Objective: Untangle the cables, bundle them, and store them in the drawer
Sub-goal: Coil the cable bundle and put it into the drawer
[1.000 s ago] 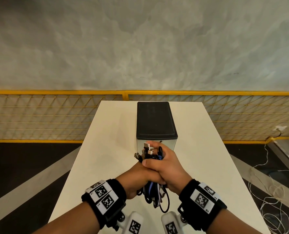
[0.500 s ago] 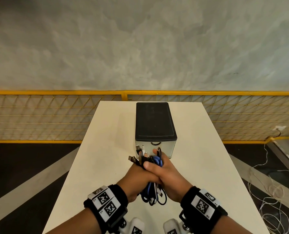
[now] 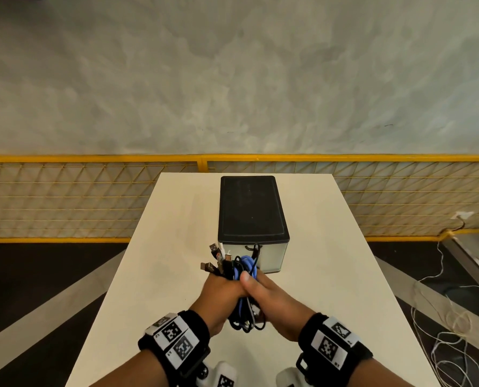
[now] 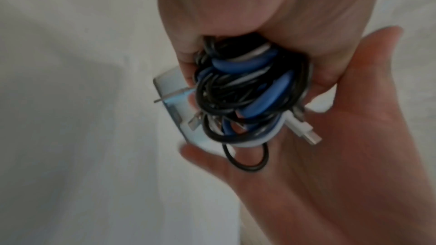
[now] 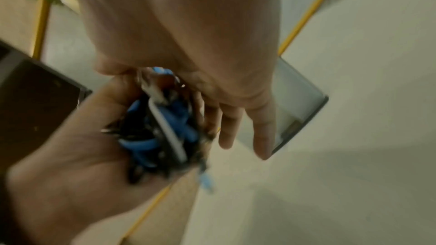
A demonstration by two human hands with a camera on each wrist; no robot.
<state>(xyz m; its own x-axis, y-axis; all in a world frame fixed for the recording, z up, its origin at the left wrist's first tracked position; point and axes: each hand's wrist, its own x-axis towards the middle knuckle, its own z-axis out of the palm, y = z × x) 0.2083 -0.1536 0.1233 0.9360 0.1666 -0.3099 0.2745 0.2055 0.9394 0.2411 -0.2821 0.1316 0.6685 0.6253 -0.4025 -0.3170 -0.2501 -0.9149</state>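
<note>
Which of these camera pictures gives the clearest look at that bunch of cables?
The left wrist view: the cable bundle fills the frame, showing black, blue and white loops. The head view shows it small between the left hand and right hand; the right wrist view is blurred.

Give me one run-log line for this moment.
left hand: grips cable bundle | right hand: grips same bundle | drawer unit: on table, drawer closed | stage: bundled, not stored
</note>
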